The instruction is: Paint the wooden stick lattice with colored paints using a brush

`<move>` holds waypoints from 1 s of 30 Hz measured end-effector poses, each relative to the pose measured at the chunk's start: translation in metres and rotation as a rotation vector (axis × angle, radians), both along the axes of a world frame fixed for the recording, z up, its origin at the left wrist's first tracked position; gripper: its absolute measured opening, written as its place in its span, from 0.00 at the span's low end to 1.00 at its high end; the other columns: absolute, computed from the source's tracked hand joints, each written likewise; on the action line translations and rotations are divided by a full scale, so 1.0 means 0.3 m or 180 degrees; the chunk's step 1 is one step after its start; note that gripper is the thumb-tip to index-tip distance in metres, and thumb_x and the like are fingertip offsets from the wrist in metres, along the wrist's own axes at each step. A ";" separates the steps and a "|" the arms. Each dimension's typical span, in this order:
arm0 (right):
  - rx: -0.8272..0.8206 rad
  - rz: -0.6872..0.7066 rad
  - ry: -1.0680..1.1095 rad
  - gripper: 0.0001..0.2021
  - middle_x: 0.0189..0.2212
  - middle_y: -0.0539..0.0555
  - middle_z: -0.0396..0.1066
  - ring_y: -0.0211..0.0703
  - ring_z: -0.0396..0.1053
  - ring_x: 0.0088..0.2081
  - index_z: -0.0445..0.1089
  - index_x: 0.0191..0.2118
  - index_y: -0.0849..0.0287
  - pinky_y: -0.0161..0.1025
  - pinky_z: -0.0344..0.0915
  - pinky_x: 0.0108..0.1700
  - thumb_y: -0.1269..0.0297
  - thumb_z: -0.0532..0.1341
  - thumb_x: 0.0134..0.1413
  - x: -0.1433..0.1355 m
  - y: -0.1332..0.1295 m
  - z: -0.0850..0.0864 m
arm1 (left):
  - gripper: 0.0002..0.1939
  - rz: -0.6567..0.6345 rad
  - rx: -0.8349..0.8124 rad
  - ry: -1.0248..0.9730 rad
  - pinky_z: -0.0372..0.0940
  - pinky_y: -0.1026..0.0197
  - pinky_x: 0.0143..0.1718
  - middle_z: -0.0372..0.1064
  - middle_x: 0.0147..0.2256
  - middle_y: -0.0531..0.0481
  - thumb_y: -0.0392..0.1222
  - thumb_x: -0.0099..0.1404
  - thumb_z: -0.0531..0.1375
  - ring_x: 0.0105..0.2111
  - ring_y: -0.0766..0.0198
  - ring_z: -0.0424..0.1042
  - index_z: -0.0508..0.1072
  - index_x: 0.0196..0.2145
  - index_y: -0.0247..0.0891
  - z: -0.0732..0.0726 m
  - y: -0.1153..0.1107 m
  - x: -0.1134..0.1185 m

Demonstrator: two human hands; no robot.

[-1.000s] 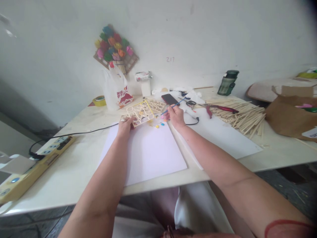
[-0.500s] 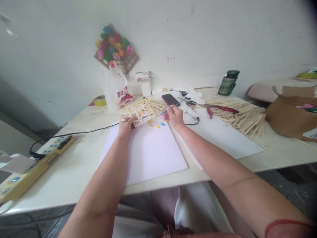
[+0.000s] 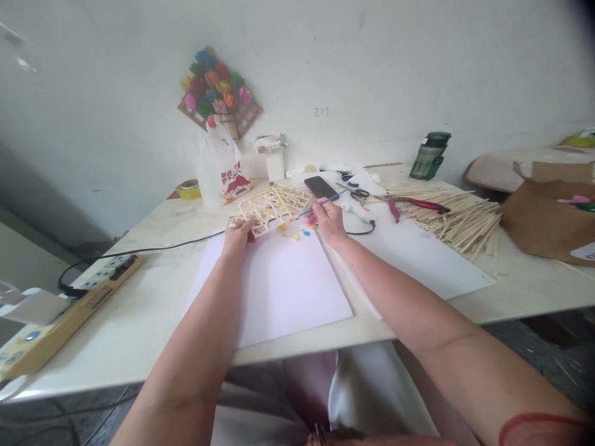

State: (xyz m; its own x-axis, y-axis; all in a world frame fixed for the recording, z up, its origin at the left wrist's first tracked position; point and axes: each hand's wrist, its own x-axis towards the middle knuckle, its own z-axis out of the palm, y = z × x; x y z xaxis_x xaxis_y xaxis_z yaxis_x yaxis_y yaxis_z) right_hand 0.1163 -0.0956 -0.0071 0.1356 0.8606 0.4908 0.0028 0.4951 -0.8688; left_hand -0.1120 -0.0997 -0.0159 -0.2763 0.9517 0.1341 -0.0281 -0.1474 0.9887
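Note:
My left hand (image 3: pixel 240 237) is closed on the near left corner of a wooden lattice frame (image 3: pixel 266 212), held tilted above the white paper (image 3: pixel 292 285). Part of the frame's right side is painted yellow. In my right hand (image 3: pixel 329 220) is a thin blue paintbrush (image 3: pixel 320 204), gripped like a pen, its tip at the frame's right corner. Whether the tip touches the wood I cannot tell. Small dabs of yellow paint (image 3: pixel 296 238) and blue paint (image 3: pixel 307 233) lie on the paper below the brush.
Behind the hands lie a phone (image 3: pixel 320 188), scissors (image 3: pixel 357 193) and red-handled pliers (image 3: pixel 421 204). Many thin wooden sticks (image 3: pixel 465 226) are heaped at right, near a brown paper bag (image 3: pixel 548 217). A green bottle (image 3: pixel 430 156), a white plastic bag (image 3: pixel 218 170) and a power strip (image 3: pixel 88 297) are around the table.
Almost nothing differs. Both hands keep their hold on the frame and the paintbrush, and the view has shifted very slightly.

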 end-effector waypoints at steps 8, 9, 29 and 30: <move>-0.0158 -0.0110 0.0064 0.13 0.16 0.47 0.69 0.34 0.67 0.17 0.64 0.28 0.57 0.31 0.64 0.21 0.52 0.59 0.51 0.003 -0.008 0.016 | 0.17 -0.0080 0.0104 0.0032 0.56 0.65 0.19 0.61 0.14 0.55 0.53 0.46 0.67 0.15 0.69 0.61 0.73 0.24 0.35 0.006 -0.012 -0.001; -0.0185 -0.0089 0.0109 0.13 0.16 0.47 0.69 0.34 0.66 0.17 0.64 0.28 0.58 0.31 0.64 0.21 0.52 0.59 0.51 0.004 -0.008 0.019 | 0.18 -0.0090 0.0122 0.0035 0.56 0.65 0.19 0.61 0.14 0.55 0.54 0.45 0.67 0.16 0.69 0.61 0.73 0.24 0.35 0.006 -0.013 -0.001; -0.0260 0.0247 0.0277 0.23 0.13 0.46 0.66 0.31 0.59 0.12 0.63 0.26 0.57 0.30 0.56 0.14 0.39 0.61 0.44 0.025 0.015 0.012 | 0.25 -0.0165 0.0160 0.0000 0.64 0.64 0.25 0.73 0.24 0.47 0.59 0.41 0.70 0.20 0.67 0.68 0.72 0.26 0.33 -0.006 -0.006 -0.011; -0.0262 0.0258 0.0265 0.24 0.13 0.46 0.66 0.31 0.59 0.12 0.64 0.26 0.57 0.30 0.56 0.14 0.38 0.61 0.43 0.025 0.016 0.011 | 0.26 -0.0164 0.0146 -0.0005 0.64 0.64 0.25 0.73 0.24 0.47 0.59 0.41 0.70 0.20 0.67 0.68 0.72 0.26 0.33 -0.005 -0.007 -0.011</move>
State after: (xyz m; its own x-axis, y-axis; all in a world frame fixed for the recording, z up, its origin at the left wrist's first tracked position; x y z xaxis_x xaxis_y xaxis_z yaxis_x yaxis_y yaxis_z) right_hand 0.1239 -0.0909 -0.0040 0.1012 0.9073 0.4081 -0.1081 0.4178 -0.9021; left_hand -0.1154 -0.1017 -0.0173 -0.2273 0.9575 0.1775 -0.0383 -0.1909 0.9809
